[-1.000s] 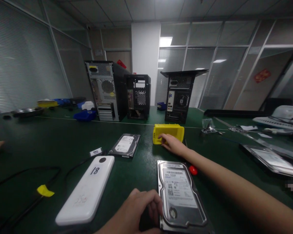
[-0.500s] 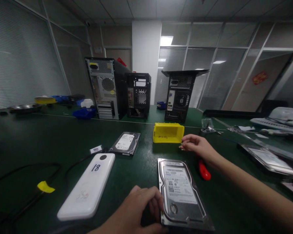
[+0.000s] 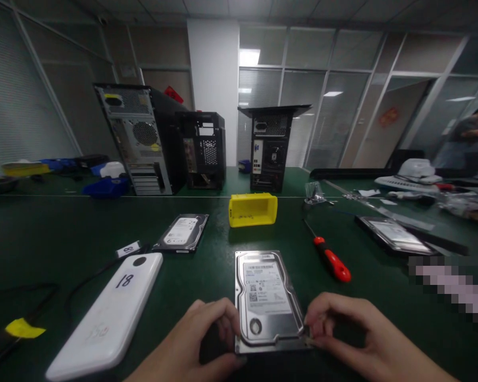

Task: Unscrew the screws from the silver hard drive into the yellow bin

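A silver hard drive (image 3: 269, 297) with a white label lies face up in front of me. My left hand (image 3: 213, 334) grips its left edge, fingers curled along the side and thumb by the near corner. At the near right corner, my right hand (image 3: 338, 329) touches the drive with thumb and fingers pinched. Anything small between those fingertips is too hidden to name. Beyond the drive stands a yellow bin (image 3: 253, 210) tipped on its side, its opening toward me, with several tiny dark pieces inside. A red-handled screwdriver (image 3: 331, 259) lies to the right.
A second hard drive (image 3: 182, 232) and a white power bank (image 3: 107, 313) marked 18 lie on the left, with a black cable. Another drive (image 3: 396, 235) is at right. Computer cases (image 3: 269, 148) stand at the back. A person (image 3: 468, 135) is at the far right.
My right hand has moved from the yellow bin to the near right corner of the drive, uncovering the screwdriver. My left hand stays at the drive's left edge. The view has turned right.
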`<state>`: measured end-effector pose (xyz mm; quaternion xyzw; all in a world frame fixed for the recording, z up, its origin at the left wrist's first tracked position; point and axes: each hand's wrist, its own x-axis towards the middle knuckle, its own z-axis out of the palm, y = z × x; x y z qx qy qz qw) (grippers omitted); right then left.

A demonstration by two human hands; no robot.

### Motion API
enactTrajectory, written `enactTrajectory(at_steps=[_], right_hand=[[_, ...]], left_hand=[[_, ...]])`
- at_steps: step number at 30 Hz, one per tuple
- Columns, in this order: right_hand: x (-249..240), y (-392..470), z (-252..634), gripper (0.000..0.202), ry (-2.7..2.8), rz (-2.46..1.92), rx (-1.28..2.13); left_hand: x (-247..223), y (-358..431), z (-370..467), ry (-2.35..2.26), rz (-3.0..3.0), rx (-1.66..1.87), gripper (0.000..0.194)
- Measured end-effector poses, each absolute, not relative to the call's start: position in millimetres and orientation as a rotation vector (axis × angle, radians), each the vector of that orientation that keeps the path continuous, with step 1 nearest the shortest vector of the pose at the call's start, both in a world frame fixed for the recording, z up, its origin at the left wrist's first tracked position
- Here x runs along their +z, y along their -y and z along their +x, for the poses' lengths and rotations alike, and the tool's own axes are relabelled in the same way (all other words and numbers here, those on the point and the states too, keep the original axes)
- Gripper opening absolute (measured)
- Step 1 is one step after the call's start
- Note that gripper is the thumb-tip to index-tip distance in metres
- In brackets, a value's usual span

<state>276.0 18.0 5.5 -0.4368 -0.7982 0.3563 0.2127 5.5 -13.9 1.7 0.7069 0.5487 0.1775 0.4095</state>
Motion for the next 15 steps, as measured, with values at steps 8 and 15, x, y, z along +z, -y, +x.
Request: enactTrajectory(at_steps=[8, 15], right_hand=[[5.3, -25.8, 274.7, 0.014, 2.216, -1.229, 1.006], [10.2, -17.7, 277.0, 0.012, 2.223, -1.187, 0.977]], left_hand=[[5.8, 10.9, 4.9, -1.352, 1.790, 0.413, 0.013], [4.4, 10.3, 3.9, -1.359, 1.772, 0.410, 0.014]])
